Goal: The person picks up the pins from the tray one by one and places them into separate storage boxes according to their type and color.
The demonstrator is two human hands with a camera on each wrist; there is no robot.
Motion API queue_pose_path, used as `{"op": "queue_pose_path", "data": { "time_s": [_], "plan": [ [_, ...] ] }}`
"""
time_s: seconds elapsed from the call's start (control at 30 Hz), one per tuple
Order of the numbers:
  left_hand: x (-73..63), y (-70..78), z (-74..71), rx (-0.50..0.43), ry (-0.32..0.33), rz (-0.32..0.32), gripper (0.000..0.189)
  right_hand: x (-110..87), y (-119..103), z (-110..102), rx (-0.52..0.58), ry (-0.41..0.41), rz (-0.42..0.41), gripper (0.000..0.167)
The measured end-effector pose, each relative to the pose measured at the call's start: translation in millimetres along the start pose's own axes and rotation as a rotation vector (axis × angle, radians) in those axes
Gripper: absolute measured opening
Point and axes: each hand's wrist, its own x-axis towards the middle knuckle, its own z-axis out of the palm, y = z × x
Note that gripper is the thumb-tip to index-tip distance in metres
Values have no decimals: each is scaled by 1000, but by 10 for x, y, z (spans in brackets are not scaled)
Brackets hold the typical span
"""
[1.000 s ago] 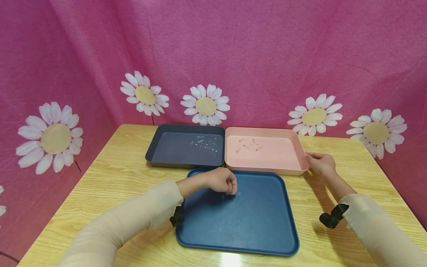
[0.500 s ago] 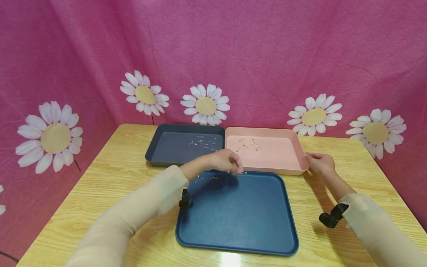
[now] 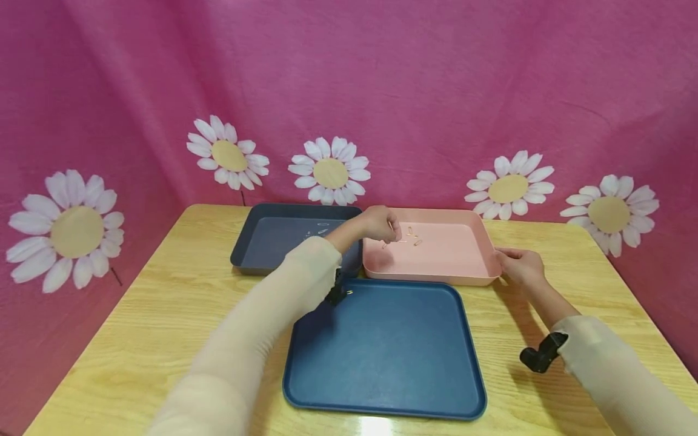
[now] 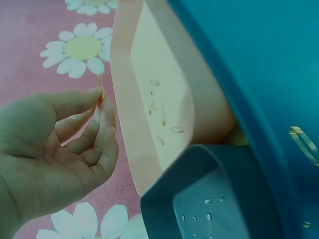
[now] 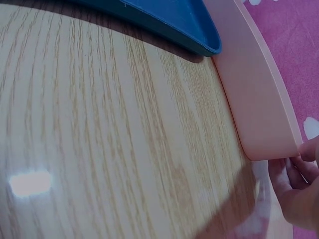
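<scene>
My left hand (image 3: 382,224) is over the left part of the pink tray (image 3: 458,251). Between thumb and fingertips it pinches a gold safety pin (image 4: 100,82), which points upward in the left wrist view. Several other gold safety pins (image 4: 163,114) lie spread on the pink tray's floor. At that tray's near right corner, my right hand (image 3: 523,266) grips the wall, with the thumb (image 5: 309,149) at the rim and the fingers against the outside. Just left, the dark grey tray (image 3: 259,245) contains silver safety pins (image 4: 214,201), partly hidden by the left arm in the head view.
A flat blue tray (image 3: 387,351) lies in front of the two deeper trays, near the pink one. On its far left part is a gold safety pin (image 4: 303,142), partly behind my left wrist in the head view. The wooden table (image 3: 163,315) meets a pink flowered cloth (image 3: 414,109) behind.
My left hand has carried the safety pin up from the blue tray, away from me, to above the pink tray. The right hand keeps its grip on the corner.
</scene>
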Motion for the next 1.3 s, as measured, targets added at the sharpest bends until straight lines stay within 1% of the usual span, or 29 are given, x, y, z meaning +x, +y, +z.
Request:
{"op": "queue_pose_path", "data": {
  "time_s": [0.07, 0.13, 0.23, 0.3, 0.37, 0.4, 0.5, 0.6, 0.67, 0.77, 0.83, 0.9, 1.03, 1.2, 1.3],
  "plan": [
    [81, 30, -17, 39, -16, -31, 15, -5, -1, -3, -10, 2, -1, 51],
    [151, 57, -29, 59, -39, -57, 16, -5, -2, -5, -12, 1, 8, 50],
    [233, 88, -29, 9, -78, -106, 20, -3, -8, -11, -21, 1, 12, 50],
    [273, 101, -20, -43, -92, -140, 23, 0, -5, -17, -17, -3, 15, 50],
    [269, 92, -30, -97, -92, -170, 25, -1, -35, -11, -18, -9, 7, 49],
    [263, 84, -33, -102, -89, -174, 25, -2, -46, -10, -16, -12, 5, 49],
    [222, 47, -37, -97, -70, -151, 23, -9, -71, -15, -19, -7, -4, 49],
    [152, -11, -32, -70, -33, -99, 21, -9, -79, -23, -15, -4, -10, 50],
    [93, -60, -18, -74, -2, -58, 19, -6, -74, -27, 2, -16, -3, 51],
    [-10, -132, 25, -139, 30, 6, 17, 0, -47, -27, 13, -26, 6, 52],
    [-95, -177, 60, -180, 33, 37, 17, 6, -23, -25, 19, -27, 12, 52],
    [-187, -218, 96, -209, 30, 48, 17, 12, 1, -22, 15, -21, 12, 53],
    [-401, -282, 163, -214, 27, 38, 16, 14, 26, -15, 27, -29, 30, 56],
    [-637, -366, 246, -208, 54, 35, 14, 13, 6, -3, 37, -18, 24, 55],
    [-769, -432, 302, -192, 85, 46, 13, 18, -12, 7, 42, -9, 15, 53]
  ]
}}
